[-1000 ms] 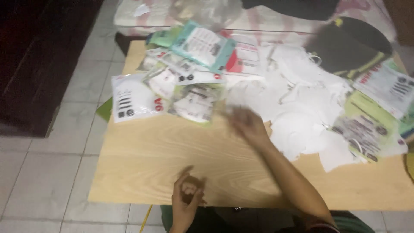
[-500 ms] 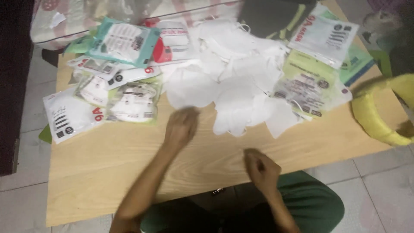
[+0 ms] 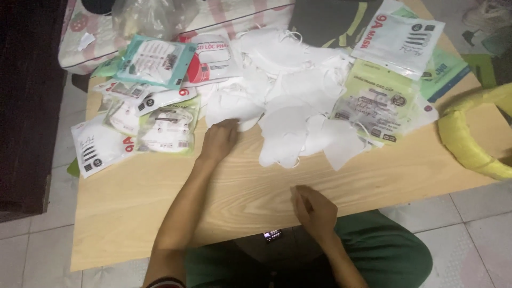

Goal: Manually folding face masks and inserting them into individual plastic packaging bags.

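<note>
A pile of loose white face masks (image 3: 288,90) lies across the far middle of a low wooden table (image 3: 160,192). My left hand (image 3: 220,140) stretches out over the table, and its fingertips meet the lower edge of one white mask (image 3: 232,109). Whether it grips the mask is unclear. My right hand (image 3: 314,210) rests near the table's front edge with the fingers loosely curled and nothing in it.
Packaged masks (image 3: 160,125) are heaped at the far left, and more packs (image 3: 376,101) at the far right. A yellow padded ring (image 3: 469,144) sits at the table's right end. A dark cabinet (image 3: 26,106) stands on the left. My green-trousered legs (image 3: 384,250) are below.
My right arm has pulled back from the mask pile to the front edge. My left hand has reached forward to the white masks. The view has swung right.
</note>
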